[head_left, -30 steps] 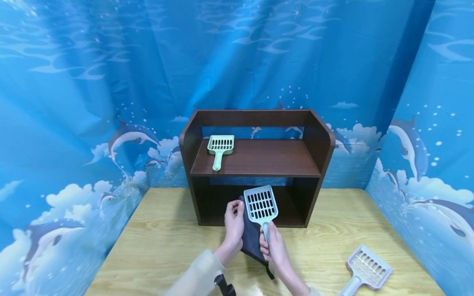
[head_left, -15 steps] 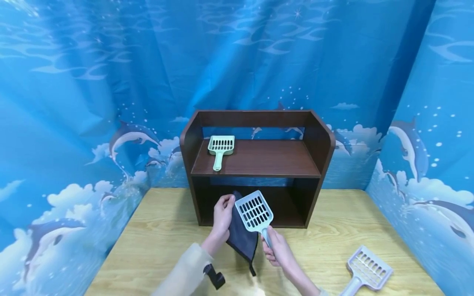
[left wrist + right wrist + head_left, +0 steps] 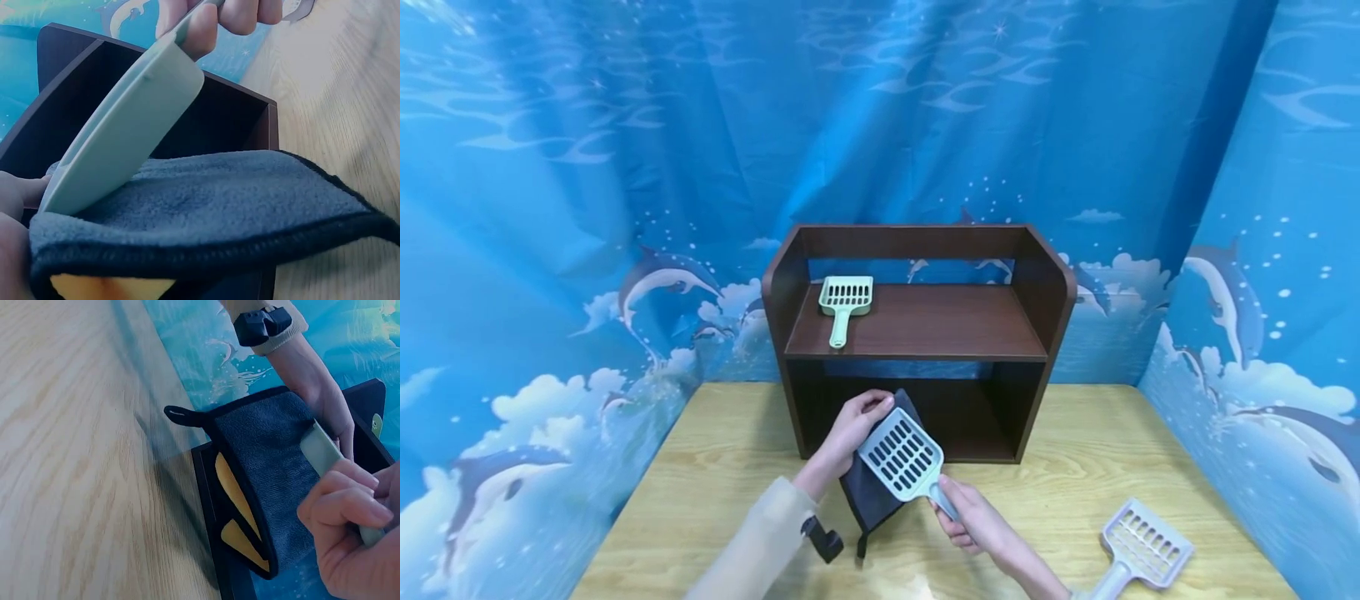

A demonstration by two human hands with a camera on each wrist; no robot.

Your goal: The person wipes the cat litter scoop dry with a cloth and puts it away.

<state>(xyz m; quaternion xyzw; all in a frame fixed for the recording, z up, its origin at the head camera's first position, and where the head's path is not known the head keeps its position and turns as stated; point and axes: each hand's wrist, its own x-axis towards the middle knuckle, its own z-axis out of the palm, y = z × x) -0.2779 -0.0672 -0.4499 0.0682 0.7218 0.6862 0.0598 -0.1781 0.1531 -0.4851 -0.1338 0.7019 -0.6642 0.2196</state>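
The right hand (image 3: 976,523), fingers curled, grips the light-blue scoop (image 3: 921,486) by its handle above the table (image 3: 722,500), presumably leaving the head accessible to the grey cloth (image 3: 867,500) (touching it) pinched in the left hand (image 3: 852,425).

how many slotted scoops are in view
3: pale green scoop on the left of the upper shelf, pale blue scoop held against the dark gray cloth, pale lavender scoop on the wooden table at right. The lower compartment is partly blocked; another may hide.

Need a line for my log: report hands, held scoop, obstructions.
Right hand grips pale blue litter scoop. Left hand holds gray cloth against its head. No obstruction visible.
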